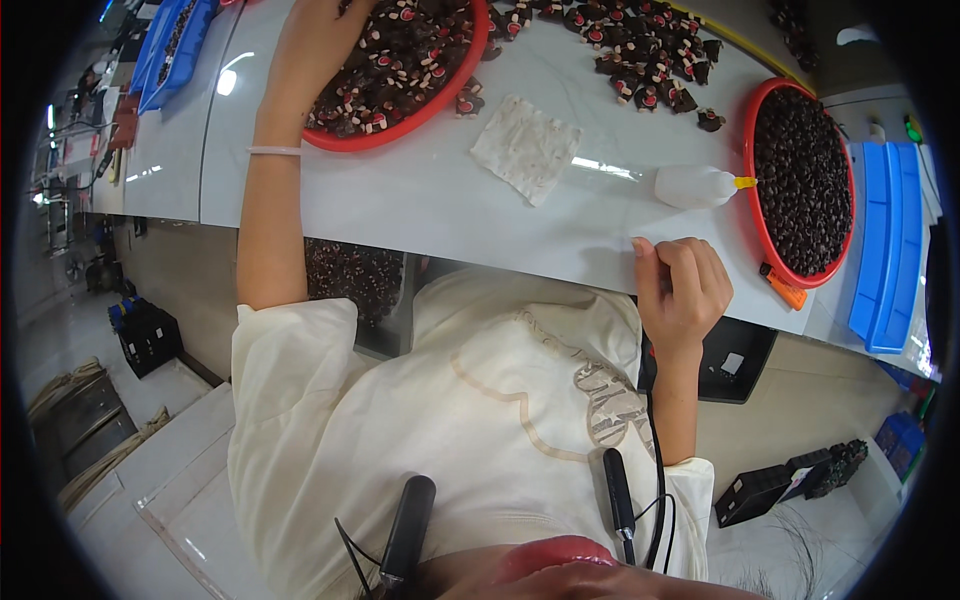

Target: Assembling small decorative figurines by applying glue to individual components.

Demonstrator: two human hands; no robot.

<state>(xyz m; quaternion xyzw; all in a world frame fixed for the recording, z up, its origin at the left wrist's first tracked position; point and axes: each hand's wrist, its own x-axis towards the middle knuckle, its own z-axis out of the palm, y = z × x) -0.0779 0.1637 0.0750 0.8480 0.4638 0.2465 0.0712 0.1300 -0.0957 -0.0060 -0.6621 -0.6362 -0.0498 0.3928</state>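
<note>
My left hand (pixel 322 38) reaches over a round red basin (pixel 372 132) at the upper left. Many small dark brown pieces (pixel 420 70) with red and cream spots fill it. The frame's upper edge cuts off the fingers, so what they hold is hidden. At the table's near edge rests my right hand (pixel 686 285), its fingers curled in and the thumb standing apart. Nothing shows in its grip. Beyond it lies a white squeeze bottle (pixel 695 186) with a yellow tip. A crumpled whitish cloth (pixel 525 148) lies on the table between my hands.
On the white table (pixel 420 200), loose dark pieces (pixel 650 50) are heaped at the back. A second red basin (pixel 750 150) of dark beads stands right, near an orange-handled tool (pixel 785 288) and blue trays (pixel 888 240). Another blue tray (pixel 178 60) stands far left.
</note>
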